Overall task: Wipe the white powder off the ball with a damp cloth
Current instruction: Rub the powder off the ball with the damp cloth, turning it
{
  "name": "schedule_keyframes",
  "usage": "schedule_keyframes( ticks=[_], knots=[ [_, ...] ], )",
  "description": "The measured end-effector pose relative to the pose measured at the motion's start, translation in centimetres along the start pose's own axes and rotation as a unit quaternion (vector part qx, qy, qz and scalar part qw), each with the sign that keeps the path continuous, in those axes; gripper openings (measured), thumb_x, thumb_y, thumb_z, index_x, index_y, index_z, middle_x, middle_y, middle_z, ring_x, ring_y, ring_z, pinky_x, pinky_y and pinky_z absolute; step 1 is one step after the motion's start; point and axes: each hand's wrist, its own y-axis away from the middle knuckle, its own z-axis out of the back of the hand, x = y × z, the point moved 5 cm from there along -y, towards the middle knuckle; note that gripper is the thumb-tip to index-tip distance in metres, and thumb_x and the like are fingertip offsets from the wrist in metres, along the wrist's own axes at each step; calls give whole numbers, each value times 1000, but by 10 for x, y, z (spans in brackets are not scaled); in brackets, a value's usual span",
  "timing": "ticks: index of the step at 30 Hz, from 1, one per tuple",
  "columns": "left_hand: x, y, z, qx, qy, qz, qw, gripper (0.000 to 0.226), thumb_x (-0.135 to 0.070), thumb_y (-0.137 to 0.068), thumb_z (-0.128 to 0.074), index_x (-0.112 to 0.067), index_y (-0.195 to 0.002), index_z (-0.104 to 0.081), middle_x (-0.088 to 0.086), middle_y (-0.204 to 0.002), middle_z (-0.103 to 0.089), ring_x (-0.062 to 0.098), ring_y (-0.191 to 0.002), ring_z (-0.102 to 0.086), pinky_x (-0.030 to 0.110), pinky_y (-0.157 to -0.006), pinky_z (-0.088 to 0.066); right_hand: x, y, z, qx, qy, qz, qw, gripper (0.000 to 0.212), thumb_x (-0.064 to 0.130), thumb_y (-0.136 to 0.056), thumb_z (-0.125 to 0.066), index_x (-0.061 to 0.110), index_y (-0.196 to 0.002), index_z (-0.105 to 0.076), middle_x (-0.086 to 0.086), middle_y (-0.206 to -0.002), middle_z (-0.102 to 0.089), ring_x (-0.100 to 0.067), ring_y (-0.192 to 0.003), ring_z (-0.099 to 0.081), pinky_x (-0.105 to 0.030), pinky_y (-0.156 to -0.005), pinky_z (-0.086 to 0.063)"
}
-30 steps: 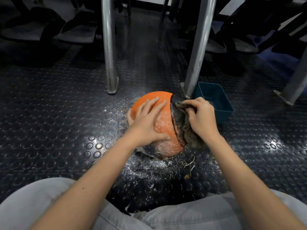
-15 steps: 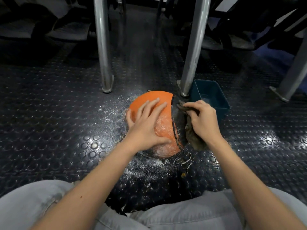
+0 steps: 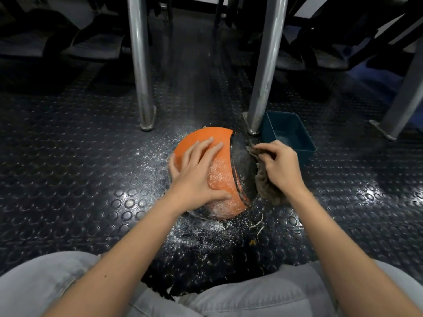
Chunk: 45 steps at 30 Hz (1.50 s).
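- Ball (image 3: 223,181) sits on the studded floor (image 3: 91,179) dead centre, teal tub (image 3: 288,133) just beside it at 2 o'clock.
- Left hand (image 3: 196,172) lies flat and spread on the orange top, pinning it.
- Right hand (image 3: 279,165) bunches the cloth (image 3: 267,188) against the dark panel at 3 o'clock.
- Looks light and rubbery with pebbled skin; it'd probably roll, so a palm on top seems the safest hold.
- White powder (image 3: 217,211) clings to its 6 o'clock side.

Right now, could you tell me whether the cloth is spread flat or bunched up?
Bunched up: the right hand grips the brown cloth as a crumpled wad against the ball, folds hanging below.
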Motion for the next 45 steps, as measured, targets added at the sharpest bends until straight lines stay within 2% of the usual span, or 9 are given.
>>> schedule_keyframes(
  ticks=[4,8,16,21,25,33,36,40,45],
  knots=[
    [0,0,-2,-6,3,1,1000,111,-57,-61,-78,-44,-148,-11,-23,-154,-1,-1,-140,6,50,-115,9,43,21,-9,-4,30,100,995,23,-2,-86,-57,10,-100,-72,-4,-92,-62,-21,-88,-45,-21,-76,-28],
    [5,3,0,-14,10,6,1000,111,-56,-59,-80,-46,-146,-12,-24,-154,-3,-2,-139,4,47,-113,13,75,43,-19,34,60,227,971,22,3,-85,-53,6,-97,-72,-8,-88,-63,-28,-79,-48,-36,-64,-44],
    [-2,1,-4,2,-6,-5,1000,109,-58,-63,-77,-45,-147,-8,-25,-154,3,-2,-139,7,50,-114,14,-2,-7,-3,-9,-5,13,1000,26,-6,-86,-58,8,-102,-72,1,-94,-61,-29,-98,-57,-19,-84,-35],
    [-2,2,-6,-4,-3,-4,1000,112,-58,-62,-77,-43,-148,-7,-23,-154,2,-4,-137,8,49,-114,12,34,16,-7,-14,24,82,996,23,-3,-87,-56,9,-100,-71,-2,-92,-61,-20,-89,-47,-20,-76,-29],
    [3,3,0,-10,4,9,1000,111,-57,-61,-78,-43,-148,-11,-22,-155,-1,-3,-139,5,49,-114,10,71,37,-16,20,74,206,975,24,-1,-86,-53,6,-99,-71,-8,-90,-63,-30,-83,-50,-38,-67,-45],
    [1,1,-4,-3,-2,3,1000,109,-60,-64,-75,-45,-147,-5,-24,-154,5,-1,-140,8,52,-114,12,7,-28,-8,41,22,7,999,26,0,-90,-55,9,-110,-69,-9,-109,-65,-27,-109,-53,-26,-95,-36],
    [1,0,-7,-5,-2,2,1000,112,-63,-62,-74,-44,-148,-5,-23,-155,5,0,-140,10,51,-115,11,16,-21,-10,28,34,35,998,28,-1,-89,-54,12,-108,-70,-7,-103,-64,-31,-104,-53,-34,-92,-40],
    [4,0,-5,-12,7,3,1000,114,-64,-60,-73,-44,-148,-4,-23,-155,5,-2,-139,9,45,-115,9,46,1,-11,29,55,111,992,27,-2,-89,-53,12,-105,-70,-6,-97,-61,-23,-94,-47,-23,-80,-31],
    [8,1,-1,-12,3,8,1000,111,-62,-62,-75,-46,-147,-6,-24,-155,4,-6,-136,8,47,-114,9,58,50,-17,27,58,189,980,22,0,-84,-56,6,-98,-71,-5,-88,-60,-21,-84,-44,-40,-67,-47]
  ],
)
